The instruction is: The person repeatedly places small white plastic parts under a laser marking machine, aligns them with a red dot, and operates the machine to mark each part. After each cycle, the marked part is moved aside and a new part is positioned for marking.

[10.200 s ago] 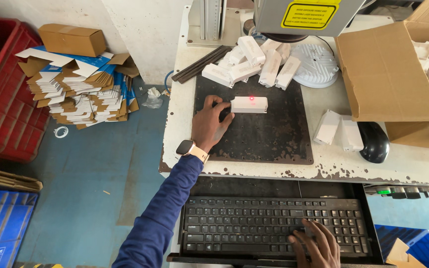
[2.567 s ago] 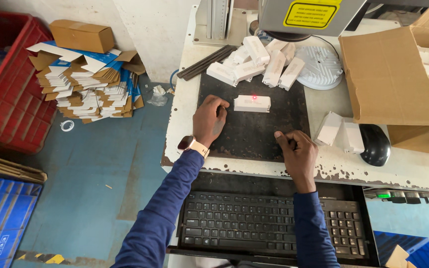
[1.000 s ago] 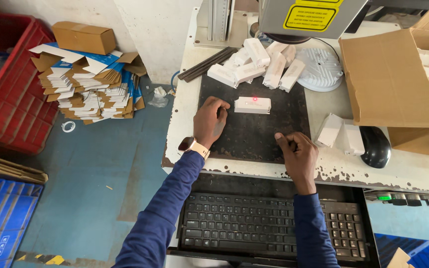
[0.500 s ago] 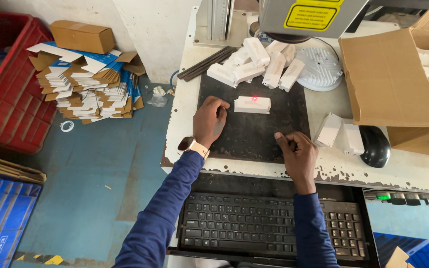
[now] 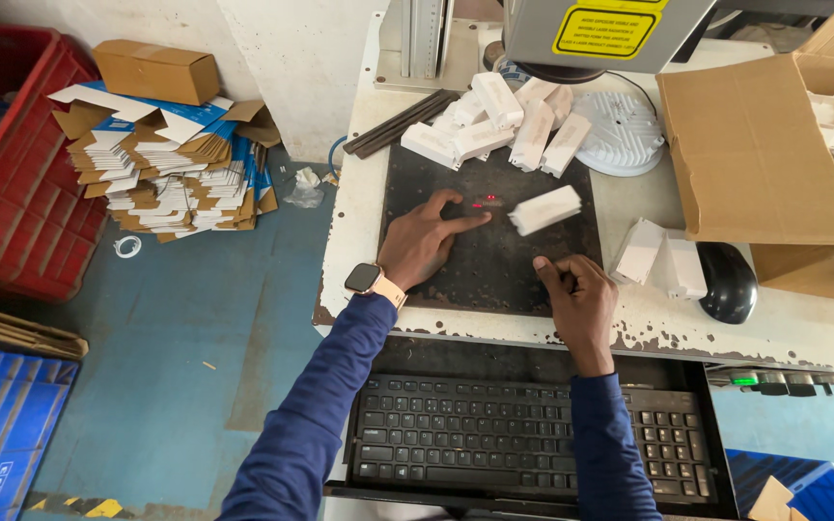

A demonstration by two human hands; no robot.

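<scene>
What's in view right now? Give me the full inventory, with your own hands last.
white block: 1, white, blurred, on the mat between the hands, touching neither
dark mat: 1, black, desk centre, red light dots on it
pile of white blocks: several, white, behind the mat
round white part: 1, white, right of the pile
small white boxes: about 2, white, right of the mat
mouse: 1, black, desk right
open carton: 1, brown, desk right, white parts inside
keyboard: 1, black, tray below the desk
flat cartons: a stack, white, blue and brown, on the floor
red crate: 1, far left
left hand: flat on the mat, watch on wrist
right hand: fingers curled, on the mat, holding nothing
</scene>
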